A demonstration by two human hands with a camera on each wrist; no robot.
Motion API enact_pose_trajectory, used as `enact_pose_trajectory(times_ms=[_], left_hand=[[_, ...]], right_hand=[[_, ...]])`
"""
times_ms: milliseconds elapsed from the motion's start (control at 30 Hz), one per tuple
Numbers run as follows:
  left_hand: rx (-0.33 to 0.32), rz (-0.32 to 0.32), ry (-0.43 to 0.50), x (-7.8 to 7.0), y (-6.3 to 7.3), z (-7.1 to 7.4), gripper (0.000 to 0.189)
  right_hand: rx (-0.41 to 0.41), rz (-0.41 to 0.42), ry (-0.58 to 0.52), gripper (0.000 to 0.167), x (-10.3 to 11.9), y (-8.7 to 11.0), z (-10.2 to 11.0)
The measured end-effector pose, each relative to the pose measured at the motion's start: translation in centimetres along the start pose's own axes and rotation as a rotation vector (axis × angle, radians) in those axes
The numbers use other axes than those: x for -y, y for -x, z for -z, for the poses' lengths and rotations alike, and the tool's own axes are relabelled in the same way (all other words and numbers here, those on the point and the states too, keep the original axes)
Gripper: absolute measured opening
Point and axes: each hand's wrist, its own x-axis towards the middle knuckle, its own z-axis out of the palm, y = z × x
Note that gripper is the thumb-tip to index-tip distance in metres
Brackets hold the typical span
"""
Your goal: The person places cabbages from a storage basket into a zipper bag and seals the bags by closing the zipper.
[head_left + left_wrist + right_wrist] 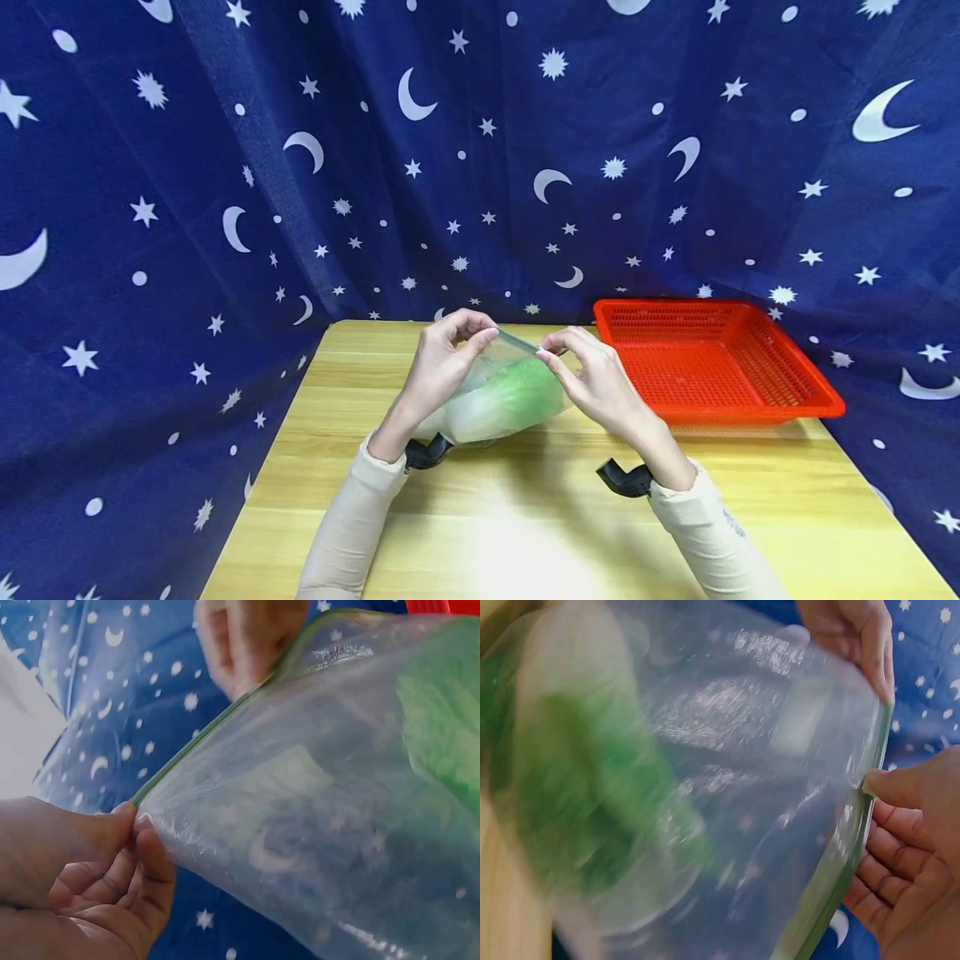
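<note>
A clear zip bag (247,825) with a green seal strip along its top edge holds a head of napa cabbage (517,400), white at one end and leafy green at the other. My left hand (444,358) pinches the left corner of the strip between thumb and fingers. Farther along the same edge, my right hand (596,375) pinches the strip, its thumb (900,786) on the near face and the other fingers behind. The strip slants down from left to right between the hands in the head view. A pale label patch (801,716) shows on the bag.
A red perforated plastic basket (750,412) stands at the table's back right, beside my right hand. The wooden table (465,508) ends at a dark blue curtain (510,167) with white moons and stars. Black camera mounts (626,479) sit at both wrists.
</note>
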Motion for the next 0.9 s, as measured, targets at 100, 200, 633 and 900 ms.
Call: enact_pose_trajectory(times_ms=[100, 200, 633, 900], left_hand=[[-0.065, 0.014, 0.017, 0.2, -0.3, 1.5, 0.010], [-0.149, 0.012, 0.031, 0.5, -0.7, 3.4, 0.010], [-0.270, -0.055, -0.084, 1.1, -0.9, 6.6, 0.013], [0.207, 0.013, -0.212, -1.7, 4.6, 2.6, 0.010]], right_hand=[[0.020, -0.018, 0.031, 0.007, -1.3, 0.3, 0.2], [0.023, -0.061, 0.064, 0.006, -2.8, 0.8, 0.6], [0.197, -0.372, 0.089, 0.008, -6.0, 1.9, -1.5], [0.516, -0.887, -0.423, 0.015, -8.1, 4.7, -5.0]])
